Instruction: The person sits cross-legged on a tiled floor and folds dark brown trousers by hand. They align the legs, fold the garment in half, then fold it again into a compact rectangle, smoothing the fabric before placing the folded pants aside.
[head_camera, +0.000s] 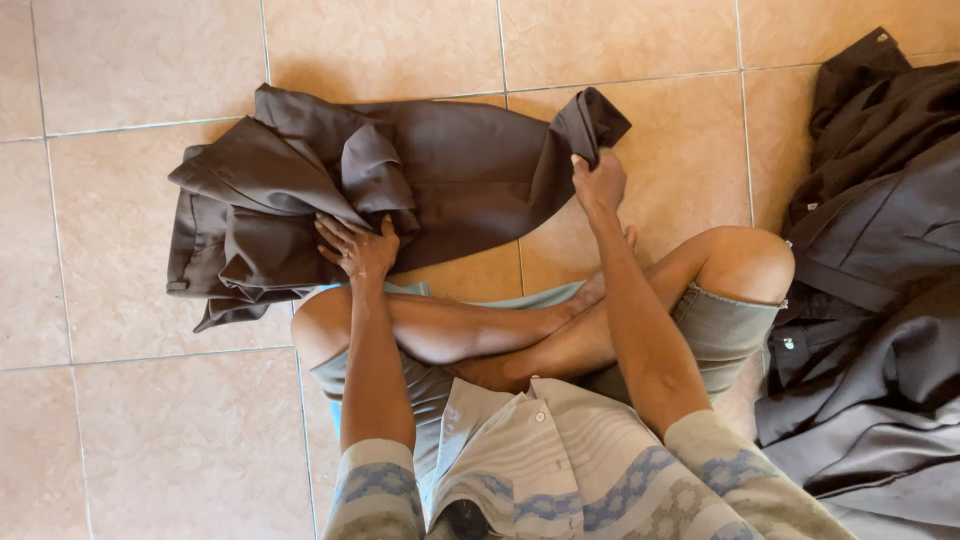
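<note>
A pair of dark brown trousers (450, 170) lies crumpled on the tiled floor in front of my crossed legs. My left hand (355, 245) grips a bunched fold of the fabric near the waistband end on the left. My right hand (598, 180) pinches the leg end of the trousers and lifts it slightly off the floor on the right. I sit cross-legged, knees spread to both sides, in grey shorts and a patterned shirt.
A heap of dark brown and grey garments (880, 260) lies on the floor at the right, touching my right knee. Beige floor tiles (130, 420) stretch to the left and beyond the trousers.
</note>
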